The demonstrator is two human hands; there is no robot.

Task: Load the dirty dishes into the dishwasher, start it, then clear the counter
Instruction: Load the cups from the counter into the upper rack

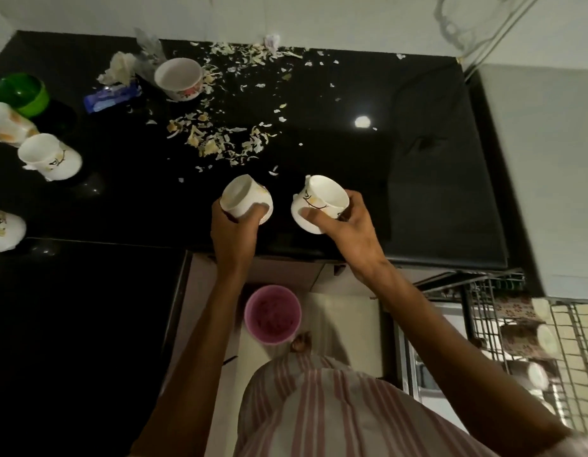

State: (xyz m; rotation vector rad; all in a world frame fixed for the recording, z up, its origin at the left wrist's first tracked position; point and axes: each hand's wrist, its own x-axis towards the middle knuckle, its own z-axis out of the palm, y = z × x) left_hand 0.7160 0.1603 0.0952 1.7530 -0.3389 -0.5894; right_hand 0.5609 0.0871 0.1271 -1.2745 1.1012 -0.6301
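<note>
My left hand (pixel 234 227) grips a white cup (pixel 243 197) just above the black counter (pixel 352 159), near its front edge. My right hand (pixel 342 222) grips a second white cup (pixel 319 201) with a dark branch pattern, held tilted beside the first. More white cups lie on the counter at the left (pixel 50 158), (pixel 9 123), (pixel 4 229), and a white bowl (pixel 178 77) stands at the back. The dishwasher rack (pixel 530 328) is pulled out at the lower right and holds cups.
Vegetable peelings (pixel 220 140) are scattered over the counter's middle and back. A green bowl (pixel 22 92), a blue packet (pixel 111 97) and crumpled paper (pixel 119 67) sit at the back left. A pink bucket (pixel 272 315) stands on the floor below the counter edge.
</note>
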